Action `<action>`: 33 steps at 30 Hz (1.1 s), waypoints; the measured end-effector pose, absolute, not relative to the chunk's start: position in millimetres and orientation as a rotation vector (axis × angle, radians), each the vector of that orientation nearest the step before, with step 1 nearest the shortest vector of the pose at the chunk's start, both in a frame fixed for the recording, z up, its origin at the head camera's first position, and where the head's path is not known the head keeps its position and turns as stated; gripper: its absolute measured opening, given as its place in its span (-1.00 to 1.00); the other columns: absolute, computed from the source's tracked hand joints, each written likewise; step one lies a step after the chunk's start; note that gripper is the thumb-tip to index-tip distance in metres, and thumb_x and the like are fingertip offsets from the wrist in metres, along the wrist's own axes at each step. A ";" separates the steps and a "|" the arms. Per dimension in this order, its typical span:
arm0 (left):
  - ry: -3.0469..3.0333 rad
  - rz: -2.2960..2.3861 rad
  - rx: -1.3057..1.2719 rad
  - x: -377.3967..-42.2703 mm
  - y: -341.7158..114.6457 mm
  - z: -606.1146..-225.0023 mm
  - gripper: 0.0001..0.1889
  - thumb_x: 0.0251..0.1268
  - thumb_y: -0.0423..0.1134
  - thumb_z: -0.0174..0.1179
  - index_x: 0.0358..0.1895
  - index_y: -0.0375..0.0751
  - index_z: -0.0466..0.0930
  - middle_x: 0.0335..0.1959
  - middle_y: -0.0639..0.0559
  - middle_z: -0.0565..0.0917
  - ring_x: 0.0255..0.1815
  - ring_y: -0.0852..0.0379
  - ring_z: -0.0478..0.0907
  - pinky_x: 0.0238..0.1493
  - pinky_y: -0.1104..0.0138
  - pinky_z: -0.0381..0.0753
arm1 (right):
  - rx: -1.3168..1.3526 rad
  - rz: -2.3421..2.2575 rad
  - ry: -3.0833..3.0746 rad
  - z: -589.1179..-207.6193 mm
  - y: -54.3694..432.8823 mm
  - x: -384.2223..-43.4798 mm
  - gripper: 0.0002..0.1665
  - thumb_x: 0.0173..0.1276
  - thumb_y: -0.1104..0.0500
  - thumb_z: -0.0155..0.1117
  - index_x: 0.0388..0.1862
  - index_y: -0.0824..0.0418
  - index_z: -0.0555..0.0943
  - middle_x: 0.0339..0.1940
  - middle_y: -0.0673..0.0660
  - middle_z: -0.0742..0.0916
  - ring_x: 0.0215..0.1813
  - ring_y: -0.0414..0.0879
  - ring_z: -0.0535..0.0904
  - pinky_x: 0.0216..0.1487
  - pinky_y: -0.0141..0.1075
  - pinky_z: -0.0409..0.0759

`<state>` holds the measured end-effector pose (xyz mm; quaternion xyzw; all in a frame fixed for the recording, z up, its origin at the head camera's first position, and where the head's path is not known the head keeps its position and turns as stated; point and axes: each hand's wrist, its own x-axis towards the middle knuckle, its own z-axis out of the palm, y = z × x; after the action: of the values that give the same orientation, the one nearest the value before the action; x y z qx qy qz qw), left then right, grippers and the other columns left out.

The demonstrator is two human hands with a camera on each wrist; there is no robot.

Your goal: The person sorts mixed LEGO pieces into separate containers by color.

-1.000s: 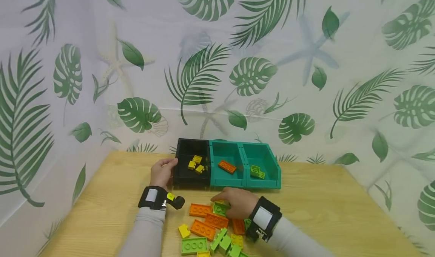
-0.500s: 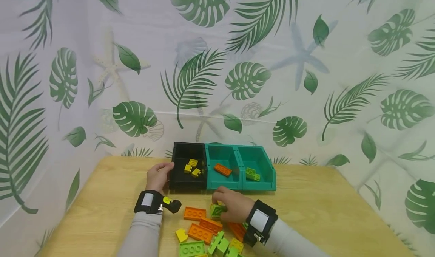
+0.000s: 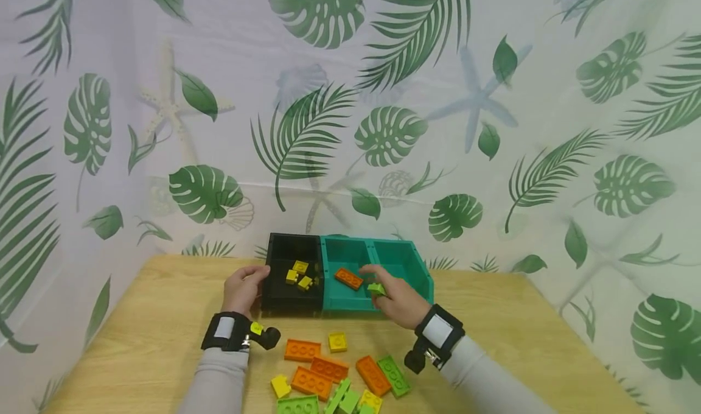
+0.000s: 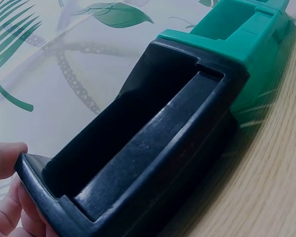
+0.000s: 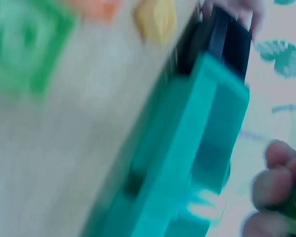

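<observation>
My left hand (image 3: 241,291) grips the side wall of the black bin (image 3: 292,301), thumb on the rim and fingers outside in the left wrist view. Several small yellow bricks (image 3: 304,283) lie in that bin. My right hand (image 3: 398,298) pinches a light green brick (image 3: 376,289) over the front of the two joined teal bins (image 3: 350,304). An orange brick (image 3: 348,278) lies in the middle teal bin. The right-hand teal bin is partly hidden behind the right hand. The right wrist view is blurred, with the green brick at its lower right edge.
Loose bricks lie on the wooden table in front of the bins: orange bricks (image 3: 302,350), a yellow brick (image 3: 337,341), a long green brick (image 3: 393,376) and a cluster of green pieces (image 3: 345,399). A leaf-patterned cloth (image 3: 328,213) hangs behind the table.
My right hand has picked up the green brick from the pile and moved up and right to the teal bins. The left hand stays on the black bin. The head view has shifted slightly.
</observation>
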<state>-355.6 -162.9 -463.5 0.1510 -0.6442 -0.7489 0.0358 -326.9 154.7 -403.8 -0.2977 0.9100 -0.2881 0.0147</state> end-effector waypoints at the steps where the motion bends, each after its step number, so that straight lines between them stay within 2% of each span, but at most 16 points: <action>1: -1.981 -2.298 0.465 -355.8 -162.8 -463.6 -0.58 0.35 -0.11 0.25 0.14 -0.31 0.53 -0.16 -0.12 0.63 -0.22 0.01 0.55 -0.22 0.29 0.48 | -0.939 -0.858 2.896 -402.8 159.8 -331.7 -0.50 0.40 0.41 -0.03 0.26 0.05 0.39 -0.08 0.18 0.71 -0.47 -0.22 0.48 -0.42 -0.32 0.41; 3: -1.989 -2.295 0.467 -355.4 -162.7 -463.7 -0.57 0.36 -0.10 0.24 0.14 -0.31 0.53 -0.11 -0.16 0.63 -0.19 0.00 0.54 -0.19 0.28 0.47 | -0.957 -0.756 3.020 -401.6 170.4 -342.9 -0.55 0.41 0.38 0.00 0.21 0.05 0.49 -0.04 0.11 0.69 -0.45 -0.22 0.44 -0.38 -0.29 0.42; 6: -2.014 -2.273 0.467 -354.8 -164.6 -463.4 -0.57 0.37 -0.08 0.21 0.16 -0.30 0.52 -0.02 -0.22 0.60 -0.14 -0.03 0.54 -0.15 0.26 0.46 | -0.876 -0.615 3.148 -404.0 184.3 -362.9 -0.81 0.42 0.31 0.02 -0.10 0.10 0.54 -0.35 0.02 0.62 -0.43 -0.19 0.39 -0.34 -0.25 0.37; 8: -2.035 -2.258 0.463 -353.4 -166.3 -463.1 -0.56 0.38 -0.07 0.20 0.17 -0.30 0.51 -0.01 -0.22 0.60 -0.13 -0.03 0.53 -0.13 0.26 0.46 | -0.765 -0.525 3.174 -408.8 192.0 -376.2 -0.92 0.42 0.22 0.03 -0.21 0.13 0.50 -0.51 -0.01 0.49 -0.51 -0.15 0.31 -0.40 -0.24 0.29; 11: -2.051 -2.253 0.461 -351.0 -167.4 -463.4 -0.55 0.39 -0.06 0.19 0.18 -0.30 0.50 -0.03 -0.20 0.58 -0.11 -0.04 0.51 -0.11 0.24 0.44 | -0.661 -0.412 3.187 -420.1 200.4 -390.8 -0.82 0.44 0.15 -0.02 -0.40 0.11 0.43 -0.62 -0.02 0.37 -0.58 -0.13 0.22 -0.43 -0.25 0.20; 15: -2.052 -2.272 0.464 -350.0 -164.5 -464.2 -0.55 0.39 -0.05 0.19 0.18 -0.29 0.50 -0.03 -0.18 0.58 -0.11 -0.03 0.50 -0.13 0.25 0.43 | -0.776 -0.099 3.314 -441.1 206.6 -398.8 -0.70 0.50 0.16 -0.06 -0.51 0.10 0.34 -0.60 0.02 0.38 -0.52 -0.07 0.22 -0.42 -0.22 0.21; 18: -2.053 -2.273 0.456 -352.4 -161.9 -464.2 -0.55 0.39 -0.05 0.20 0.17 -0.29 0.50 -0.03 -0.19 0.59 -0.14 -0.01 0.51 -0.18 0.28 0.44 | -0.881 0.142 3.383 -451.8 207.1 -400.6 -0.80 0.52 0.15 0.00 -0.34 0.16 0.47 -0.43 0.10 0.51 -0.34 0.04 0.40 -0.30 -0.13 0.42; 20: -2.055 -2.278 0.455 -352.0 -161.4 -467.1 -0.54 0.39 -0.04 0.20 0.18 -0.29 0.49 -0.01 -0.20 0.58 -0.16 0.00 0.51 -0.19 0.29 0.44 | -0.890 0.180 3.370 -454.8 205.2 -398.7 -0.82 0.51 0.13 0.08 -0.10 0.21 0.55 -0.20 0.16 0.62 -0.08 0.14 0.52 -0.07 -0.01 0.52; 22: -2.061 -2.282 0.456 -351.2 -161.2 -469.4 -0.53 0.39 -0.03 0.19 0.19 -0.29 0.48 0.01 -0.22 0.58 -0.15 0.00 0.51 -0.19 0.29 0.45 | -0.861 0.179 3.338 -457.4 205.4 -398.1 -0.62 0.51 0.10 0.10 0.19 0.26 0.52 0.10 0.23 0.63 0.22 0.20 0.49 0.21 0.09 0.44; 24: -2.068 -2.290 0.459 -350.2 -161.3 -471.2 -0.52 0.39 -0.03 0.19 0.20 -0.29 0.47 0.04 -0.23 0.57 -0.14 0.00 0.50 -0.17 0.29 0.45 | -0.831 0.161 3.306 -458.2 206.2 -397.6 -0.43 0.50 0.07 0.12 0.39 0.30 0.39 0.34 0.25 0.53 0.43 0.21 0.35 0.40 0.15 0.25; 27: -2.083 -2.296 0.452 -349.1 -162.3 -472.4 -0.51 0.40 -0.02 0.17 0.22 -0.29 0.46 0.09 -0.24 0.54 -0.07 -0.03 0.49 -0.11 0.26 0.43 | -0.794 0.112 3.260 -457.5 208.8 -397.0 -0.30 0.51 0.04 0.11 0.49 0.33 0.23 0.48 0.28 0.38 0.53 0.24 0.18 0.47 0.18 0.09; 33: -2.065 -2.313 0.433 -354.0 -164.6 -463.3 -0.52 0.40 -0.03 0.18 0.22 -0.28 0.46 0.11 -0.24 0.52 0.00 -0.07 0.46 -0.04 0.24 0.41 | -0.879 -0.033 3.295 -444.5 215.0 -390.7 -0.24 0.44 0.07 0.23 0.47 0.39 0.25 0.46 0.36 0.38 0.49 0.32 0.20 0.45 0.16 0.15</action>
<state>-354.0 -164.6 -463.3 0.1383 -0.6596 -0.7388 0.0056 -390.7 215.0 -444.5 -0.2555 0.9574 -0.0096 -0.1340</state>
